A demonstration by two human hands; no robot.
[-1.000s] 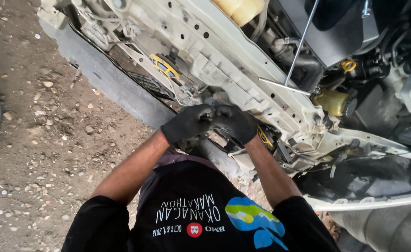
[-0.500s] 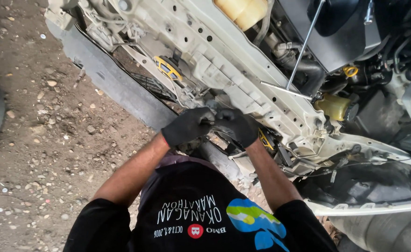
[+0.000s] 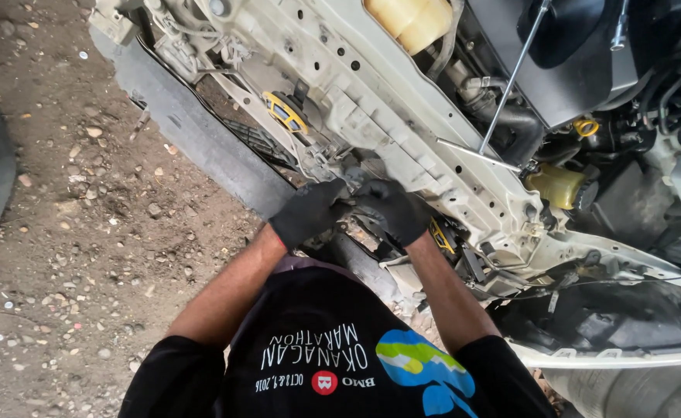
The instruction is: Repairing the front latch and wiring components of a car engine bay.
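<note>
Below the white radiator support panel (image 3: 402,131) of the stripped car front, both black-gloved hands meet. Left hand (image 3: 307,210) and right hand (image 3: 392,209) touch each other, fingers curled onto a small part hidden between them; what they clamp cannot be told. A yellow horn (image 3: 285,113) sits far left, and gravel ground (image 3: 70,232) lies left.

The fingers of the black-gloved left hand (image 3: 309,210) and black-gloved right hand (image 3: 393,209) curl out of sight under the cream-white metal front crossmember (image 3: 402,116), so what they grip is hidden, and the yellowish plastic fluid tank (image 3: 416,19) is cut by the top edge.
</note>
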